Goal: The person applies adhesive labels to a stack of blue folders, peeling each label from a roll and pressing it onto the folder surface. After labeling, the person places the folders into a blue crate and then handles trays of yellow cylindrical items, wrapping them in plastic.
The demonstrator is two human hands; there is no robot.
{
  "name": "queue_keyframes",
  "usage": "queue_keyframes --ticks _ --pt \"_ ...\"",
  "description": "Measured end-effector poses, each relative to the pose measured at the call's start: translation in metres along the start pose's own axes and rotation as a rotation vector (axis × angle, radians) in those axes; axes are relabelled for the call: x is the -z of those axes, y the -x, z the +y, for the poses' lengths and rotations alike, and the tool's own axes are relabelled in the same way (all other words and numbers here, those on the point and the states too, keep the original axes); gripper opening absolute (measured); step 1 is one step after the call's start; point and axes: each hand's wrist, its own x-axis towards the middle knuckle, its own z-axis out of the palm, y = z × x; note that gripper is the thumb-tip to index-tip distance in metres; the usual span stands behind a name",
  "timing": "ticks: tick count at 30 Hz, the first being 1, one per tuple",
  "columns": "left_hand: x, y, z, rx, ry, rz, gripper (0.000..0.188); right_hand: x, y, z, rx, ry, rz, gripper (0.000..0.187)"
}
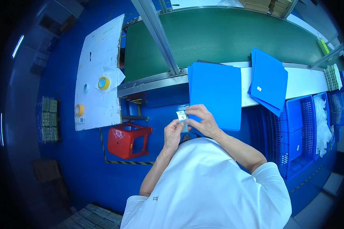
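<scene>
In front of my chest, my left hand (172, 134) pinches a small whitish sheet of labels (182, 116) with dark print, thumb on top. My right hand (205, 121) reaches across from the other side, its curled fingertips and thumb at the sheet's upper and right edges. Just beyond and right of the hands lies a stack of blue plastic sheets (216, 95) that overhangs the near edge of the white bench. Farther right rests a second, fanned stack of blue sheets (269, 78); a small white label (259, 88) sits on its top sheet.
A green conveyor belt (218, 36) runs behind the white bench (305, 83), with a metal post (156, 34) rising before it. Left stands a white table (97, 103) with yellow tape rolls (103, 83). A red stool (128, 141) is below; blue crates (302, 129) stand right.
</scene>
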Motion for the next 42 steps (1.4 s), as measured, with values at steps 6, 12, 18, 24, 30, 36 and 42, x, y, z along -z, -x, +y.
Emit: queue_keyframes --ticks 6,12,18,24,30,36,42 --pt "-0.001 0.002 0.002 -0.008 0.012 -0.074 0.023 0.003 0.011 0.015 0.094 0.070 -0.172 0.029" --pt "-0.001 0.003 -0.003 -0.003 -0.281 -0.071 0.021 -0.001 0.025 0.019 -0.070 0.037 -0.140 0.024" --pt "0.002 0.006 -0.013 -0.058 -0.431 -0.067 0.023 -0.006 0.030 0.025 -0.312 -0.190 -0.130 0.019" --pt "0.012 0.009 -0.028 0.011 -0.282 -0.010 0.025 0.002 0.016 0.048 -0.523 -0.103 0.211 0.014" --pt "0.026 0.010 -0.039 0.095 -0.192 0.071 0.025 0.003 0.019 0.100 -0.012 0.598 0.089 0.014" --pt "0.031 0.014 -0.046 0.111 -0.174 0.099 0.025 0.001 0.042 0.099 0.086 0.673 -0.092 0.031" --pt "0.028 0.012 -0.049 0.143 -0.120 0.095 0.025 0.023 0.066 0.070 0.085 0.782 -0.463 0.070"
